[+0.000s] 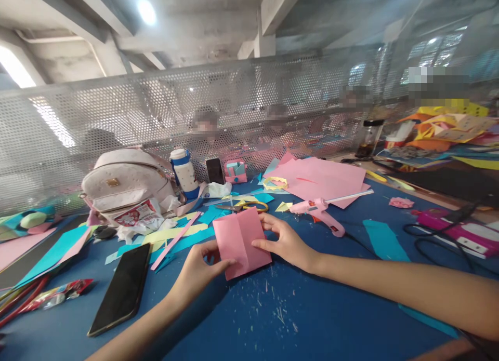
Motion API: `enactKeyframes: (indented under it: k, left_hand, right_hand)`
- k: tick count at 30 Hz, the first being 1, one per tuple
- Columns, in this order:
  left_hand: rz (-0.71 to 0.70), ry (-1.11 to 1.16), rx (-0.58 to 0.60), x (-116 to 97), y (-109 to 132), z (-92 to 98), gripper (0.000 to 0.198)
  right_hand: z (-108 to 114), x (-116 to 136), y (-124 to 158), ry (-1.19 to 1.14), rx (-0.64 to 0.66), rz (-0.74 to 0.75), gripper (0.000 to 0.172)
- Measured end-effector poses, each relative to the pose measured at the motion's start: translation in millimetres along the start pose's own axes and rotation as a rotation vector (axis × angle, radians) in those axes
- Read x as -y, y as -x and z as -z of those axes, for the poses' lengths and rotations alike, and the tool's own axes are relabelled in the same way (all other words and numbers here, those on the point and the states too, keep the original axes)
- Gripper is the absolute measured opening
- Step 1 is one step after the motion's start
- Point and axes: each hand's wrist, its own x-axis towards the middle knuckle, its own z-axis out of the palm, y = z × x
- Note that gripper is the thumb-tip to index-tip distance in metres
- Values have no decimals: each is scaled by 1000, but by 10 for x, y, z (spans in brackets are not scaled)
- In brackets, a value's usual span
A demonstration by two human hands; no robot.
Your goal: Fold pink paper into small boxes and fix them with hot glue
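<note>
Between my hands is a folded pink paper (242,244), tilted up a little above the blue table, with a crease or flap edge running down its middle. My left hand (202,265) pinches its lower left edge, thumb in front. On the right side, my right hand (286,241) grips the paper with the thumb on its face and the fingers behind. Just behind the paper lie scissors (255,206) with yellow handles, partly covered by it. A pink hot glue gun (322,215) rests to the right of my right hand.
A black phone (122,288) lies at the left, near my forearm. Behind it stand a pale backpack (127,182) and a white and blue bottle (185,174). Large pink sheets (323,176) lie at the back. A magenta power strip (460,234) with cables sits at the right.
</note>
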Motion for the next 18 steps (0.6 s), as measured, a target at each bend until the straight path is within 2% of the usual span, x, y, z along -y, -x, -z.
enactKeyframes:
  k: [3,12,15,18]
  left_hand:
    - [-8,-15,6,-14,8,2,21]
    - [-99,-61,-12,-71,-10,66,18]
    - [-131,-98,-44,-39,-14,81,24]
    - [-153,-52,-89,31,-46,98,22]
  right_hand:
    - [16,-3,-33,25,26,34,29]
    - [56,-16,-92,-3,19,11,28]
    - [86,-32,-114,62,-40,33,21]
    - [118,-43,-135,198,-102,89,22]
